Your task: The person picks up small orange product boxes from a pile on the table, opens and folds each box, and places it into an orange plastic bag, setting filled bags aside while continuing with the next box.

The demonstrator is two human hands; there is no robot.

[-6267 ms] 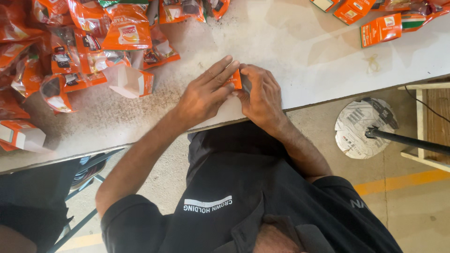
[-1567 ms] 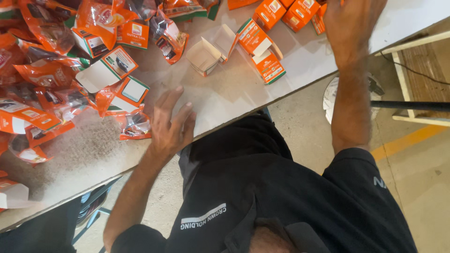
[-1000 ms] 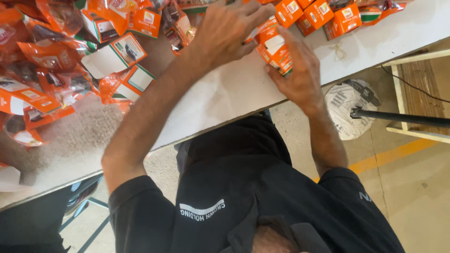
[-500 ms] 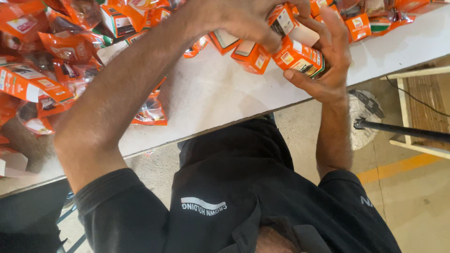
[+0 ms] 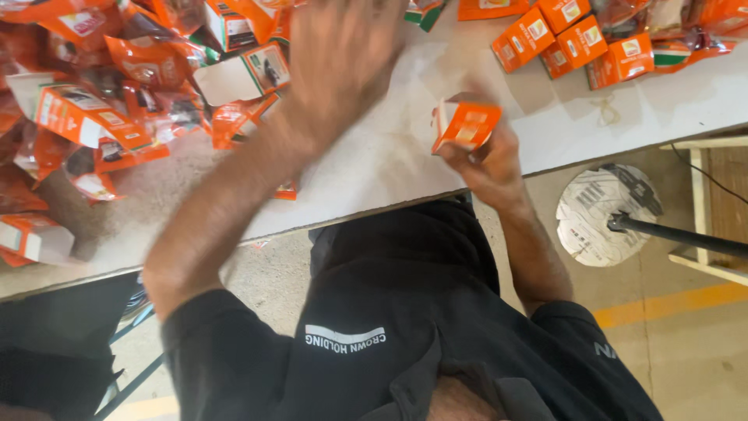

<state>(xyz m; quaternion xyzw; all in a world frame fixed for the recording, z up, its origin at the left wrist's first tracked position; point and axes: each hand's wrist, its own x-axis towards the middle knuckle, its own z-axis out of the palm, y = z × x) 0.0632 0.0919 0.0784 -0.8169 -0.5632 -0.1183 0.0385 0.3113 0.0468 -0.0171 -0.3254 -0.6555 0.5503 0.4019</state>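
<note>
A small orange cardboard box with a white end flap point(image 5: 465, 125) sits in the person's right hand point(image 5: 485, 160), whose fingers close around its lower side and lift it just above the near edge of the pale grey worktop point(image 5: 389, 168). The box is tilted, its white flap end turned toward the left.

The left hand point(image 5: 343, 58) is stretched out over the middle of the worktop, reaching toward the far side; it is blurred, the fingers look spread and nothing can be seen in it, so it appears open. Its forearm crosses the worktop on a slant from the near edge.

Just beyond that hand lies an opened orange and white carton point(image 5: 241, 76) on its side, at the rim of a heap of crinkled orange plastic packets point(image 5: 101, 93) that covers the left end of the worktop. At the far right corner a row of shut orange boxes point(image 5: 573, 43) lies close together, well apart from the held box.

Below the worktop's near edge are the person's black shirt point(image 5: 389, 312), a concrete floor with a yellow line point(image 5: 670, 304), and a round paper-covered disc point(image 5: 600, 214) with a dark metal rod point(image 5: 686, 238) across it.
</note>
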